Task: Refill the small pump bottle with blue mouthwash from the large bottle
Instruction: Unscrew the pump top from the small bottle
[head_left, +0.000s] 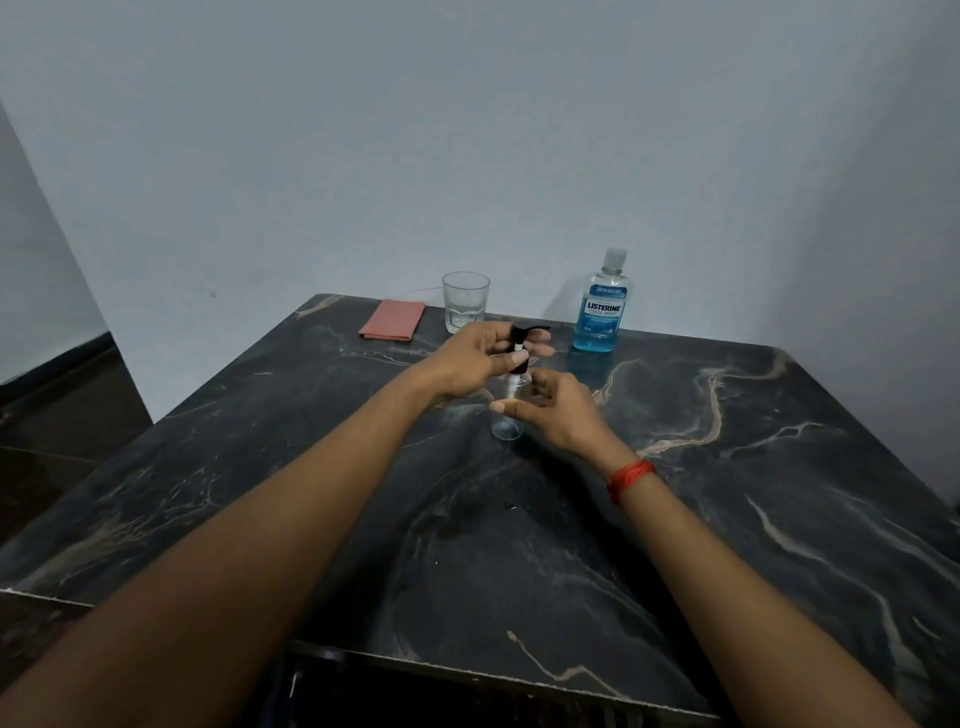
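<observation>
A small clear pump bottle (505, 428) stands upright near the middle of the dark marble table (727, 519). Its black pump head (520, 347) is pinched between the fingers of my left hand (478, 361). My right hand (558, 413) curls around the bottle's body from the right, holding it. The large mouthwash bottle (601, 304), holding blue liquid and capped, stands upright at the far right of the table, apart from both hands.
A clear drinking glass (465, 301) with a little water stands at the table's far edge. A folded pink cloth (393, 320) lies to its left. A pale wall rises behind the table.
</observation>
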